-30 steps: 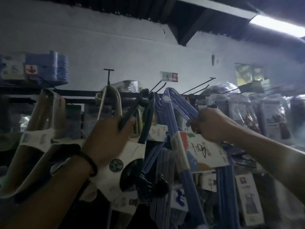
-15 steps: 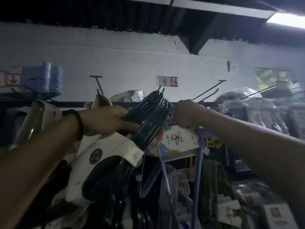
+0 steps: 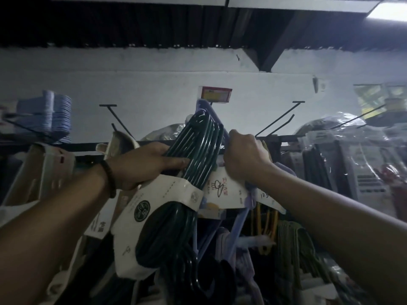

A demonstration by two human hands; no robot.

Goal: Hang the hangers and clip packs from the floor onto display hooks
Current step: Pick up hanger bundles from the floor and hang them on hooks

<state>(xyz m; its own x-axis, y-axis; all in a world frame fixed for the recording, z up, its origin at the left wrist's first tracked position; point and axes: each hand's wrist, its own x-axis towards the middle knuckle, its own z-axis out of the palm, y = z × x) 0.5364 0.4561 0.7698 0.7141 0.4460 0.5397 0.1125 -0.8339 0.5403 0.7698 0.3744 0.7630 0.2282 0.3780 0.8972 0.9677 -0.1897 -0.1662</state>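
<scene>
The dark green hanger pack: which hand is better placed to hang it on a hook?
Left. The left hand holds the dark green hanger pack below its hooks; the right hand grips the blue pack.

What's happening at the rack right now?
A person is loading a display rack. The left hand holds a dark green hanger pack with its hook ends raised. The right hand grips a purple hanger pack right beside it. Whether either pack sits on a hook cannot be told.
</scene>
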